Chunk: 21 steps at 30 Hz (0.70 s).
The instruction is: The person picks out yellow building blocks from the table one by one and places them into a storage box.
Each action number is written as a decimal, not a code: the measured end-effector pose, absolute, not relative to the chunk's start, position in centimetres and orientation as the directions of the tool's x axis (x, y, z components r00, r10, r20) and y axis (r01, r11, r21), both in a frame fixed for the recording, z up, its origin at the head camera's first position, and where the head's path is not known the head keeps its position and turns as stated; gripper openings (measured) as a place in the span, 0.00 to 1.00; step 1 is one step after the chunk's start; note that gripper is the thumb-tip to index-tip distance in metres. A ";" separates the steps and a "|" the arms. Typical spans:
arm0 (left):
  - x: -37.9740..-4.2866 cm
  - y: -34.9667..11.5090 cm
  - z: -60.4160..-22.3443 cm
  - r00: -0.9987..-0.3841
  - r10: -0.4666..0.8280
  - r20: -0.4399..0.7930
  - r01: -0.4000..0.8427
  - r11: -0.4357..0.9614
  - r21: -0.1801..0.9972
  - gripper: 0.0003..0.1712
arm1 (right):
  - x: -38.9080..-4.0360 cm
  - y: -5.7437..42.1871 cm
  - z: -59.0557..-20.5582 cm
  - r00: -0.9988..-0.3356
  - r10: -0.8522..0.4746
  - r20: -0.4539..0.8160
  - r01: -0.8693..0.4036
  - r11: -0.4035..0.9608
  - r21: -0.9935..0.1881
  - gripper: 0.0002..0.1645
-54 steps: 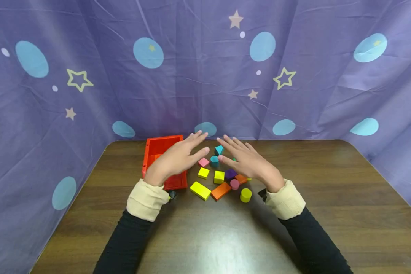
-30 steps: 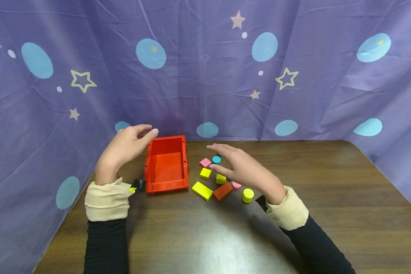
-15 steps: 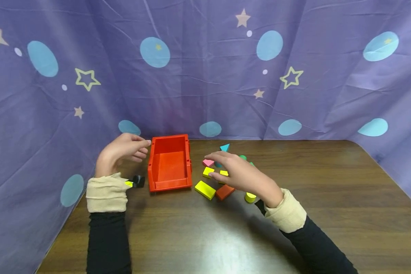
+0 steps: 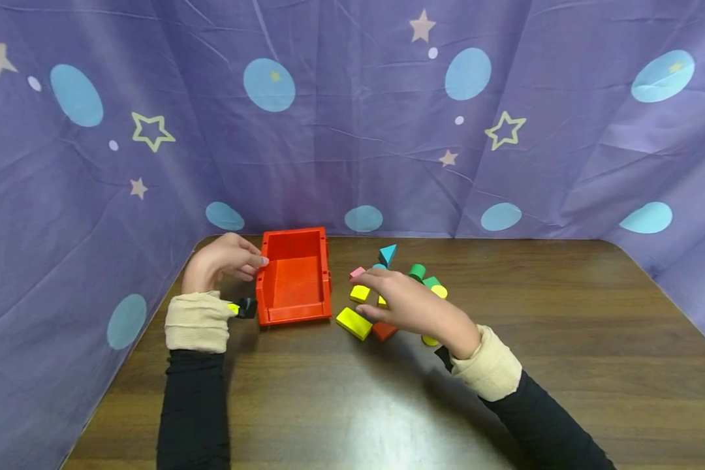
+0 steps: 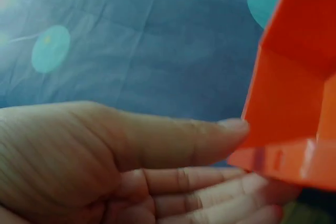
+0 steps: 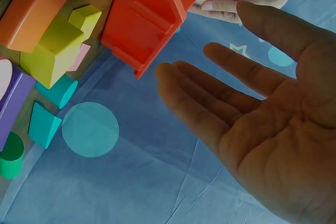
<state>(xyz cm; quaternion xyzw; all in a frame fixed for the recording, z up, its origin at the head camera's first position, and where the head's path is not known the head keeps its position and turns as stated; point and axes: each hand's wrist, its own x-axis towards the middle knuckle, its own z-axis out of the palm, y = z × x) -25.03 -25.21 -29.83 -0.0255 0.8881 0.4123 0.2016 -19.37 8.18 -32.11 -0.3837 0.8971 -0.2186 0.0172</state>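
The left hand (image 4: 220,261) steadies the red bin (image 4: 294,277) with thumb and fingertips while the right hand (image 4: 408,305), fingers relaxed and empty, hovers over the blocks (image 4: 358,294), likely choosing one to pinch.

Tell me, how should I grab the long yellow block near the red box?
Pinch the long yellow block across its two long sides, coming straight down from above. It lies flat on the table, and those sides look closest together. The orange block sits close at its right end, so an end grip would probably bump it.
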 end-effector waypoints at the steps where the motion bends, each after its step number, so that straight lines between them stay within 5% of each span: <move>1: -25.1 -25.3 -30.0 -0.917 0.126 -0.379 -0.209 0.659 0.722 0.30 | -19.3 8.1 -32.1 -0.705 -0.698 0.130 -0.681 0.614 -0.400 0.26; 21: -26.7 -27.9 -32.5 -0.900 0.290 -0.325 -0.143 0.507 0.850 0.34 | -19.3 7.5 -33.0 -0.689 -0.719 0.096 -0.692 0.613 -0.381 0.25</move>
